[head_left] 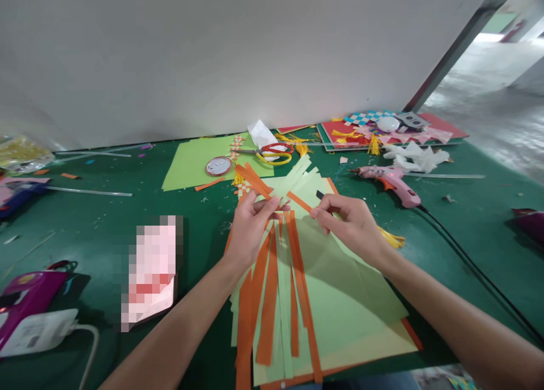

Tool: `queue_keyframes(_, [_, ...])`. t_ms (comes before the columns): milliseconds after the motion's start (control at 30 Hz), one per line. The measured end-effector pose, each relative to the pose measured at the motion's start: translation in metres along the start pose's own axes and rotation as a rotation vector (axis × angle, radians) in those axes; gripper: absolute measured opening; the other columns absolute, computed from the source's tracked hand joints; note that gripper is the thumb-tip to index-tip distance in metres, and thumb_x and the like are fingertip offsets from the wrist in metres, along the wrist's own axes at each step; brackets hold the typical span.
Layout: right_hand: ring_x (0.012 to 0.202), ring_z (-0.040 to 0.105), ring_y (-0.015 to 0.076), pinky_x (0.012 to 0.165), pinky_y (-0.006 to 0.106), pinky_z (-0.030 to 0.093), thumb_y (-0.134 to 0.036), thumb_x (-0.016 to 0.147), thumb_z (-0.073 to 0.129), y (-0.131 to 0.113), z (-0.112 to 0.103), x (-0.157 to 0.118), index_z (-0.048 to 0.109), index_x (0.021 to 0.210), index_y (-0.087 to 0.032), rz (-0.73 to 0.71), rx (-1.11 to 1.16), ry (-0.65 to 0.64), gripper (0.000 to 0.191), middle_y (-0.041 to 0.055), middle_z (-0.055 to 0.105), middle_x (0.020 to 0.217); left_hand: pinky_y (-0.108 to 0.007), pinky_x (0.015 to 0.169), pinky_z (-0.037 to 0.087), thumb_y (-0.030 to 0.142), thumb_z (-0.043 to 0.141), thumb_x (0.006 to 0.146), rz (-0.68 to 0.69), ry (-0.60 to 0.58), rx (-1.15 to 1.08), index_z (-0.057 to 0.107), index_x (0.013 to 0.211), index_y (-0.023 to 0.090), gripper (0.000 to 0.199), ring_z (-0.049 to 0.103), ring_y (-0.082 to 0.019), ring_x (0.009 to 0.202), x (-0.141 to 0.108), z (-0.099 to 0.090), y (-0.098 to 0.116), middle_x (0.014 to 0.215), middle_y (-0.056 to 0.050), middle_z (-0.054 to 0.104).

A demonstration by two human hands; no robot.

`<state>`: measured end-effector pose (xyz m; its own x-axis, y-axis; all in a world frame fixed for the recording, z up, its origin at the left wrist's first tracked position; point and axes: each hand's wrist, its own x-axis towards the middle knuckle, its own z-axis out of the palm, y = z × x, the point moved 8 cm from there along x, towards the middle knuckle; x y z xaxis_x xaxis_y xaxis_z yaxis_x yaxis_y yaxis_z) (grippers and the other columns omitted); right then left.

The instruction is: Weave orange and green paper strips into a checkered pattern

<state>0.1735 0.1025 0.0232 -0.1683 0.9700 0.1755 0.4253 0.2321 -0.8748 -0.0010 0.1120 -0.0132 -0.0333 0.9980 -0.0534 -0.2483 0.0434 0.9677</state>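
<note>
My left hand (250, 225) is closed, thumb and fingers pinching crossed paper strips whose orange ends (254, 179) stick out beyond the fingertips. My right hand (351, 223) is also closed, gripping the near end of a narrow orange paper strip (301, 202) that points toward the left fingers. Under both hands lies a stack of light green paper sheets (352, 299), with orange paper at its edges. Long orange strips (267, 299) and pale green strips fan across it toward me. More pale green strips (301, 174) spread out just past my hands.
Scissors (272, 153) and a round tin (218, 165) rest on a green sheet (182, 160) behind. Right of my hands are a pink glue gun (395, 181) with a black cord and crumpled tissue (414, 155). A blurred-out phone (155, 276) lies left; a grey wall (212, 55) stands behind.
</note>
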Motion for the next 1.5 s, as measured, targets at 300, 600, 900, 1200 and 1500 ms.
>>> queue_keyframes(300, [0.054, 0.045, 0.0105, 0.054, 0.024, 0.035, -0.025, 0.083, 0.059, 0.003, 0.002, 0.000, 0.052, 0.058, -0.018, 0.032, 0.017, -0.012, 0.027, -0.0035, 0.054, 0.053, -0.023, 0.062, 0.044, 0.033, 0.078, 0.074, -0.014, -0.006, 0.004, 0.057, 0.086, 0.019, 0.028, 0.072, -0.019, 0.076, 0.000, 0.003, 0.000, 0.066, 0.003, 0.068])
queue_keyframes(600, [0.048, 0.041, 0.0091, 0.047, 0.024, 0.029, -0.031, 0.085, 0.059, 0.010, -0.006, 0.002, 0.056, 0.061, -0.018, 0.082, 0.037, 0.074, 0.027, -0.0035, 0.053, 0.051, -0.024, 0.064, 0.046, 0.030, 0.075, 0.078, 0.002, -0.044, 0.018, 0.060, 0.092, 0.019, 0.023, 0.072, -0.018, 0.078, 0.000, 0.004, -0.002, 0.075, 0.001, 0.071])
queue_keyframes(900, [0.049, 0.043, 0.0095, 0.048, 0.024, 0.031, -0.031, 0.086, 0.059, 0.006, -0.005, 0.002, 0.059, 0.066, -0.018, 0.026, 0.008, 0.064, 0.024, -0.0033, 0.056, 0.054, -0.024, 0.064, 0.045, 0.032, 0.074, 0.078, -0.008, -0.049, 0.035, 0.060, 0.088, 0.019, 0.021, 0.071, -0.018, 0.078, 0.000, 0.005, -0.001, 0.077, -0.001, 0.073])
queue_keyframes(1200, [0.053, 0.046, 0.0097, 0.054, 0.025, 0.033, -0.030, 0.087, 0.059, 0.007, -0.010, 0.001, 0.060, 0.067, -0.018, 0.040, 0.054, 0.105, 0.023, -0.0036, 0.055, 0.057, -0.024, 0.065, 0.045, 0.031, 0.074, 0.078, -0.021, -0.041, 0.031, 0.058, 0.087, 0.019, 0.022, 0.071, -0.017, 0.078, -0.001, 0.004, -0.002, 0.074, 0.000, 0.072])
queue_keyframes(1500, [0.053, 0.046, 0.0093, 0.053, 0.024, 0.032, -0.030, 0.087, 0.059, 0.011, -0.006, 0.002, 0.063, 0.071, -0.018, 0.060, 0.030, 0.070, 0.021, -0.0039, 0.056, 0.056, -0.024, 0.065, 0.046, 0.033, 0.071, 0.082, -0.011, -0.083, 0.061, 0.059, 0.086, 0.019, 0.019, 0.071, -0.018, 0.081, 0.000, 0.006, -0.004, 0.078, -0.001, 0.072])
